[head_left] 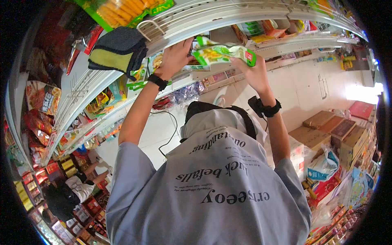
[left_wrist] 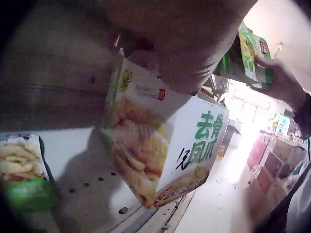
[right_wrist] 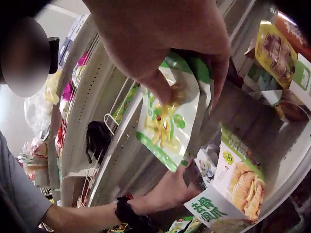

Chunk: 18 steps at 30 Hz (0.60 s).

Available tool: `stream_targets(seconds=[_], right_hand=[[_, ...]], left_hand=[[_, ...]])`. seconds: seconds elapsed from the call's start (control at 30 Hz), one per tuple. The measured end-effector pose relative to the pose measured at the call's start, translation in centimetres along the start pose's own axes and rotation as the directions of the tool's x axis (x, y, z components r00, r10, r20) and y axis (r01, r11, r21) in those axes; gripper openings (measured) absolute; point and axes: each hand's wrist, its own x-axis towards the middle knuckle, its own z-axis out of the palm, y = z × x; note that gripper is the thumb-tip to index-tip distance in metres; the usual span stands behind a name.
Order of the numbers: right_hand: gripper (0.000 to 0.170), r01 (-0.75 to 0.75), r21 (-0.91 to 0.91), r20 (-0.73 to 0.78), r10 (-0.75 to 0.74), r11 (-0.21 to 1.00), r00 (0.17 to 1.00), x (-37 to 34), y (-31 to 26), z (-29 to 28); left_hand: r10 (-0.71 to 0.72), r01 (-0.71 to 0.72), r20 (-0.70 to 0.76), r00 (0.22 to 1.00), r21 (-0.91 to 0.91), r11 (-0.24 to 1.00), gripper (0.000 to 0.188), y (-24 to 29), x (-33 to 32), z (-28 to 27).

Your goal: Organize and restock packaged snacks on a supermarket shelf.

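The perforated metal shelf point(left_wrist: 80, 162) extends below and beside the left hand's position. On it stands the boneless chicken-feet carton point(left_wrist: 194, 138), directly at the left hand point(head_left: 175, 59); whether that hand grips anything, I cannot tell. The right hand point(right_wrist: 167, 41) pinches green-and-white snack packets point(right_wrist: 170, 121), thumb on the printed front.

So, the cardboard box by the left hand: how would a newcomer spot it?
Find the pale shelf in front of the person. The box stands there, under the left hand. Unlike the flat loose packet on that shelf, it has large green characters and a handwritten black mark on white.
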Motion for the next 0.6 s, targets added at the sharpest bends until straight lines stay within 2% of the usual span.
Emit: stream_targets(seconds=[0.03,0.1,0.13,0.17,0.2,0.23,0.3,0.33,0.37,0.43,0.47,0.5,0.53,0.57,0.6], right_hand=[[0.029,0.014,0.017,-0.021,-0.014,1.000,1.000,0.6,-0.3,0.7],[0.031,0.041,0.066,-0.017,-0.040,0.997,0.999,0.7,0.1,1.6],[0.031,0.082,-0.101,-0.038,-0.087,0.992,0.996,1.3,-0.1,2.5],[0.032,0.097,-0.258,-0.065,-0.118,0.961,0.991,1.0,0.4,3.1],[0.033,0.191,-0.317,-0.042,-0.215,0.929,0.976,1.4,2.2,3.6],[0.033,0.211,-0.318,-0.028,-0.231,0.924,0.973,1.8,2.6,3.9],[0.033,0.239,-0.293,-0.027,-0.258,0.926,0.966,1.5,2.8,4.1],[0.033,0.194,-0.331,0.026,-0.196,0.924,0.980,1.6,2.2,3.6],[0.033,0.193,-0.330,0.026,-0.195,0.924,0.980,1.8,1.8,3.5],[0.030,0.255,-0.469,0.142,-0.212,0.846,0.967,2.5,0.9,3.1],[0.030,0.255,-0.469,0.142,-0.213,0.846,0.967,2.9,0.2,3.1],[0.028,0.269,-0.575,0.223,-0.169,0.773,0.960,3.4,-0.8,3.1],[0.027,0.284,-0.667,0.292,-0.109,0.689,0.950,3.6,-1.2,3.2],[0.027,0.284,-0.668,0.291,-0.109,0.688,0.950,3.9,-1.2,3.4],[0.026,0.305,-0.668,0.318,-0.111,0.679,0.942,4.3,-1.2,3.5]], left_hand=[[-0.019,0.020,-0.019,1.000,0.001,1.000,0.052,-0.7,-0.2,0.2],[0.033,-0.032,-0.024,0.999,0.052,0.998,0.061,-1.9,-0.6,1.8],[0.054,-0.053,-0.129,0.990,0.009,0.999,0.055,-2.7,-0.3,2.6],[0.053,-0.053,-0.127,0.990,0.007,0.999,0.055,-3.3,-0.9,3.6],[-0.037,0.034,-0.036,0.999,-0.081,0.996,0.052,-2.2,-1.0,1.6],[-0.126,0.132,0.053,0.991,-0.160,0.978,0.050,-1.9,-1.0,0.3],[-0.129,0.129,0.011,0.992,-0.179,0.975,0.048,-2.1,-1.4,0.3],[-0.123,0.119,-0.018,0.992,-0.163,0.980,0.047,-2.3,-1.6,0.2],[-0.111,0.104,-0.040,0.993,-0.147,0.984,0.046,-2.3,-1.8,0.2],[-0.142,0.143,0.015,0.990,-0.160,0.977,0.046,-3.1,-2.1,0.7],[-0.140,0.134,-0.005,0.990,-0.263,0.955,0.046,-3.6,-2.6,0.8],[-0.135,0.117,-0.026,0.990,-0.364,0.924,0.047,-3.7,-2.8,0.8],[-0.263,0.340,0.225,0.938,-0.455,0.823,0.052,-2.1,-2.7,-2.1],[-0.263,0.339,0.224,0.939,-0.456,0.823,0.052,-2.3,-2.8,-1.7],[-0.232,0.271,0.140,0.963,-0.511,0.816,0.056,-2.6,-3.1,-0.9]])
